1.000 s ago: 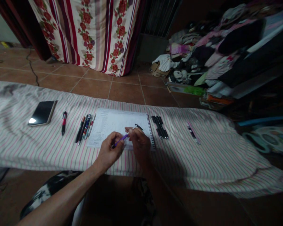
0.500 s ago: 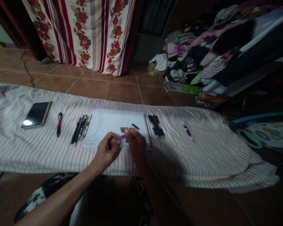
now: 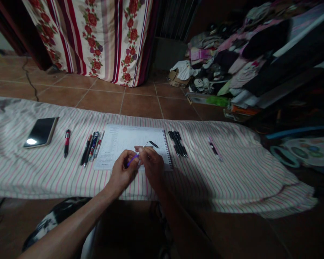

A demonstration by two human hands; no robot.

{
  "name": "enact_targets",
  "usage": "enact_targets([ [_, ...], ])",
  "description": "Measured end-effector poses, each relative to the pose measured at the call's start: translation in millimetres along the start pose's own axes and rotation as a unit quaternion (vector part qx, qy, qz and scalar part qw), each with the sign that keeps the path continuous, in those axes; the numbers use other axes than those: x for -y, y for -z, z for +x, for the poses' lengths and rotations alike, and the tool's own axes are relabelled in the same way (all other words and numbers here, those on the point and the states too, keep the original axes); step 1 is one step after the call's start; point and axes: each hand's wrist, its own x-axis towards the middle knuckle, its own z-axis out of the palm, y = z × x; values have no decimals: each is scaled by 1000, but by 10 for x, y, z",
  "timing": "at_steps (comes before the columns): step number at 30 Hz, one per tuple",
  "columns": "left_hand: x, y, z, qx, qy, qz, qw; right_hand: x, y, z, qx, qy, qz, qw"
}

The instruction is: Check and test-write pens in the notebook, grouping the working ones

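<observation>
My left hand (image 3: 124,166) is closed around a purple pen (image 3: 133,160), whose purple barrel shows between thumb and fingers. Close beside it, my right hand (image 3: 153,162) pinches a thin white rod (image 3: 145,144), apparently part of the same pen; its tip points up and away. How the rod and barrel meet is hidden by my fingers. Both hands are over the near part of a spiral notebook (image 3: 121,138) with a pale printed page. A small black pen cap (image 3: 153,144) lies on the page just beyond my right hand.
Left of the notebook lie several pens (image 3: 90,149), a red-and-black pen (image 3: 67,143) and a phone (image 3: 40,132). To its right are several black pens (image 3: 178,144) and a pink-and-black pen (image 3: 214,148). A striped cloth (image 3: 232,176) covers the table.
My right hand has shifted slightly left, closer to my left hand. Less of the purple barrel shows between them, and more of the white rod is visible. The cap stays on the page.
</observation>
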Motion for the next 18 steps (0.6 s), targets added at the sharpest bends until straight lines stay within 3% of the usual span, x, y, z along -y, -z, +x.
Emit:
enact_targets([
  [9,-48,-12,10,-21,16,-33,999,17,-16,-5,-3,4,4,1000],
  [18,48,-41,15,8,36,-90,995,-44,-4,-4,5,-26,-2,1000],
])
